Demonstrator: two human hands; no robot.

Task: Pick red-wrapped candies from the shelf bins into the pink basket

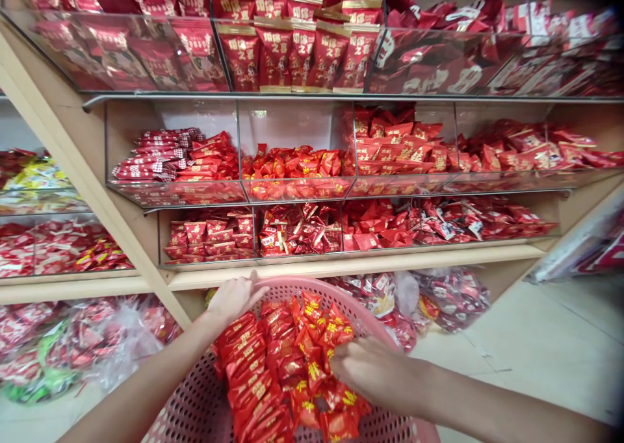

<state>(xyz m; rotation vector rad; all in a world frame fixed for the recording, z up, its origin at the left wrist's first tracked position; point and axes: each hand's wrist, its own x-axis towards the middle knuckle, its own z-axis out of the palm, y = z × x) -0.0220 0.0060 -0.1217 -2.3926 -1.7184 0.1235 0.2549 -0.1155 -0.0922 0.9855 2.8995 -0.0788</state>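
A pink perforated plastic basket (375,323) stands below the shelves, tilted toward me. Inside it lie red wrapped candies: a neat row (248,378) on the left, and looser ones with yellow lettering (312,365) on the right. My left hand (234,300) is at the basket's far left rim, gripping it, one finger stretched along the inner side. Down among the candies on the right is my right hand (363,368), its fingers curled. Whatever lies within those fingers is hidden from me.
Clear-fronted shelf bins (297,189) hold red packets in several rows. Red-and-gold packets (275,53) stand upright in the top row. Plastic bags of packets (451,297) sit on the floor beneath, with more bags (92,339) at left. A wooden divider (97,183) slants down at left.
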